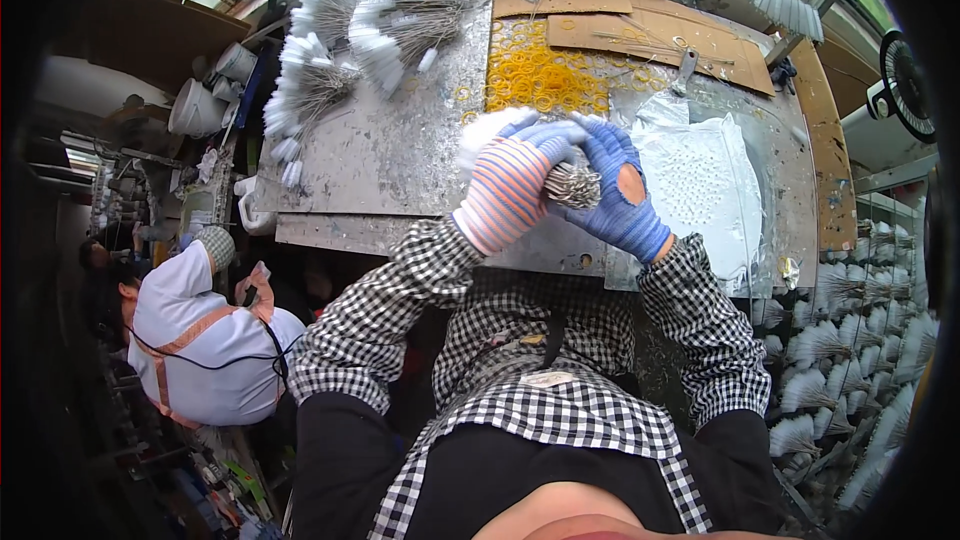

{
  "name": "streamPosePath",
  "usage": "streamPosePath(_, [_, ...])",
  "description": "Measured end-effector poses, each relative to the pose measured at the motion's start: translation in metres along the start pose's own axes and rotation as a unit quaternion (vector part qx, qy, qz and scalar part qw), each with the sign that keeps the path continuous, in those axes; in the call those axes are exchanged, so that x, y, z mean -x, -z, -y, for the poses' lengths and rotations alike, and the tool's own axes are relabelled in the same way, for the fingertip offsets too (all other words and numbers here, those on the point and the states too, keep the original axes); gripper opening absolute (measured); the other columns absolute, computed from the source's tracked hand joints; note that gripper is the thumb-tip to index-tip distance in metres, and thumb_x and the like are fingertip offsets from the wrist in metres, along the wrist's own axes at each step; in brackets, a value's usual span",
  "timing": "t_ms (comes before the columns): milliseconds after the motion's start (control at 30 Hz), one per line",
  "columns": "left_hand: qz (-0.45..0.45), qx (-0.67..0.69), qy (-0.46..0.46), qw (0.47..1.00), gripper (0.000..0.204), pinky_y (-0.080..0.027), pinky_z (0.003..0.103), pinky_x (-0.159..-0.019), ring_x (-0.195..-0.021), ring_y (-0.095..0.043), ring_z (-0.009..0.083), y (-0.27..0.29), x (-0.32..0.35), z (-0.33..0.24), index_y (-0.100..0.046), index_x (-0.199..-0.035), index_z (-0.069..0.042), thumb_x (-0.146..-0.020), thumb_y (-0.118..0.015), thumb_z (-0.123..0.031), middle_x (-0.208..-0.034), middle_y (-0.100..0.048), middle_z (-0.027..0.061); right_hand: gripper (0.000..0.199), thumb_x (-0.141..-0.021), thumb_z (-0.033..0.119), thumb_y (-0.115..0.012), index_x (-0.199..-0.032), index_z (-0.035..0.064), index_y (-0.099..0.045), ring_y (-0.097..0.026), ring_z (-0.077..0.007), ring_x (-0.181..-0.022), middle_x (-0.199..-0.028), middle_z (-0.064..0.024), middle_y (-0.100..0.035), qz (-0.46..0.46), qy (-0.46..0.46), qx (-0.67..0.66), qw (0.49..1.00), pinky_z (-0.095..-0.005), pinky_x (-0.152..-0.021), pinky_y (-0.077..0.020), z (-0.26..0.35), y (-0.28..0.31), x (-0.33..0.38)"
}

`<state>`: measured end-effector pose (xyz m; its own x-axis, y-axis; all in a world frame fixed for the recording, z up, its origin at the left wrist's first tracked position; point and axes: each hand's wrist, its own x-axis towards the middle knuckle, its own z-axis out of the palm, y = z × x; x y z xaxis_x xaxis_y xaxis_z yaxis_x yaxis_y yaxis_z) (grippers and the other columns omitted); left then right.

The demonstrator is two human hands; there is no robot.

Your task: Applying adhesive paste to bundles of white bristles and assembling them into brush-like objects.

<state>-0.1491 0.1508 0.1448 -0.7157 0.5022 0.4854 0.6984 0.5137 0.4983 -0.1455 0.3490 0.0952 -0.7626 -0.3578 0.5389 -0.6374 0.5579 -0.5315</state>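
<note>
My left hand (510,185), in a striped orange, white and blue knit glove, is closed round a bundle of wire-stemmed brushes (573,186). The twisted wire ends point back toward me, and blurred white tufts show beyond the left glove. My right hand (618,190), in a blue knit glove with a hole on its back, wraps the same bundle from the right. Its fingertips meet the left hand's at the top. Just beyond my hands lies a pile of yellow rings (545,75), like rubber bands. Close on the right spreads a slab of white paste (700,185) dotted with small holes.
More white-tufted wire bundles (380,30) lie at the table's (350,165) far left and far edge. A scraper (686,70) stands by the paste, near cardboard sheets (660,35). Racks of tufts (830,340) fill the right. Another person (205,330) works at the left.
</note>
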Motion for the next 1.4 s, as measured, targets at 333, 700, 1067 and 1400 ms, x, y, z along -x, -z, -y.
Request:
streamPosePath(333, [0.529, -0.554, 0.207, 0.608, 0.033, -0.041, 0.055, -0.103, -0.118, -0.066, 0.0308, 0.058, 0.071, 0.13, -0.073, -0.122, -0.008, -0.102, -0.05, -0.018, -0.122, -0.073, 0.0137, 0.016, -0.085, 0.028, -0.074, -0.097, 0.0192, -0.077, -0.067, -0.0307, -0.1, -0.097, -0.009, -0.072, 0.164, -0.013, 0.142, 0.976, -0.0439, -0.087, -0.0549, -0.055, -0.104, -0.113])
streamPosePath(700, [0.392, -0.463, 0.179, 0.775, 0.025, -0.051, 0.041, -0.089, -0.1, -0.071, 0.0259, 0.123, 0.036, 0.084, -0.069, -0.117, -0.011, -0.094, -0.061, -0.014, -0.104, -0.076, 0.0095, 0.015, -0.084, 0.026, -0.074, -0.092, 0.0143, -0.076, -0.068, -0.0309, -0.095, -0.091, -0.0101, -0.07, 0.076, 0.049, 0.131, 0.987, -0.0449, -0.08, -0.0554, -0.072, -0.148, -0.136])
streamPosePath(1067, [-0.061, 0.27, 0.36, 0.891, 0.023, -0.051, 0.028, -0.075, -0.08, -0.06, 0.0073, 0.131, 0.022, 0.055, -0.068, -0.102, -0.002, -0.096, -0.076, -0.023, -0.085, -0.067, -0.0005, 0.028, -0.102, 0.025, -0.063, -0.113, 0.0001, -0.071, -0.068, -0.0186, -0.096, -0.104, -0.0098, -0.073, 0.182, -0.263, -0.619, 0.717, -0.033, -0.09, -0.0537, 0.044, -0.063, -0.125])
streamPosePath(1400, [-0.058, 0.364, 0.343, 0.864, 0.031, -0.052, 0.027, -0.082, -0.09, -0.061, 0.0068, 0.131, 0.046, 0.037, -0.067, -0.106, -0.001, -0.095, -0.078, -0.028, -0.097, -0.07, 0.0007, 0.049, -0.099, 0.005, -0.059, -0.148, 0.0027, -0.053, -0.071, -0.0123, -0.086, -0.117, -0.0129, -0.072, 0.214, -0.18, -0.55, 0.787, -0.0236, -0.076, -0.0557, 0.09, -0.014, -0.127])
